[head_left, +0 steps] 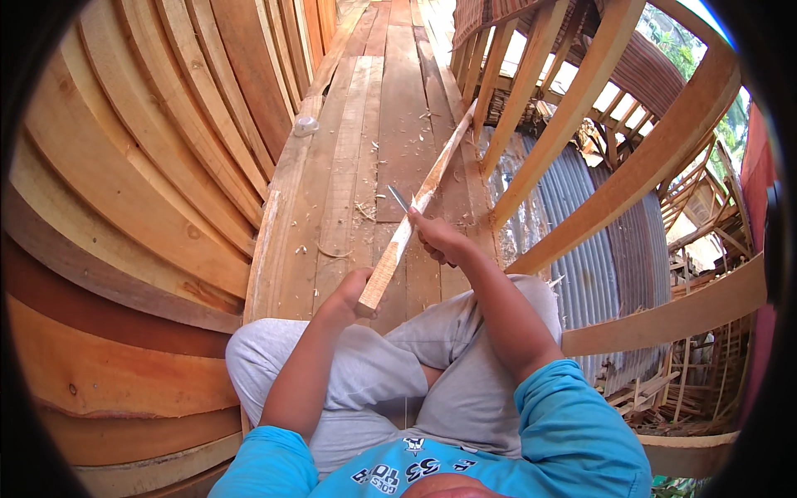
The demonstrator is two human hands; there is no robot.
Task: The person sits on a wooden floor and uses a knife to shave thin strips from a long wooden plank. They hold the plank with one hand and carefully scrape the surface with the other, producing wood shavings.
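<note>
A long, squared wooden stick (430, 184) slants from between my knees up to the foot of the railing at the right. My left hand (355, 295) is closed round its near end. Against the stick's middle lies the blade of a knife (398, 198), pointing up and left. My right hand (440, 241) grips this knife, its handle mostly hidden by my fingers. Pale, freshly bared wood shows along much of the stick, while the near end keeps a browner face. Wood shavings (365, 212) lie on the planks around it.
I sit cross-legged on a plank floor (340, 158). A plank wall (158, 149) rises close on the left, with a small whitish object (306, 126) near its foot. Slatted wooden railing (573, 100) runs along the right; beyond it lies a corrugated metal roof (573, 241).
</note>
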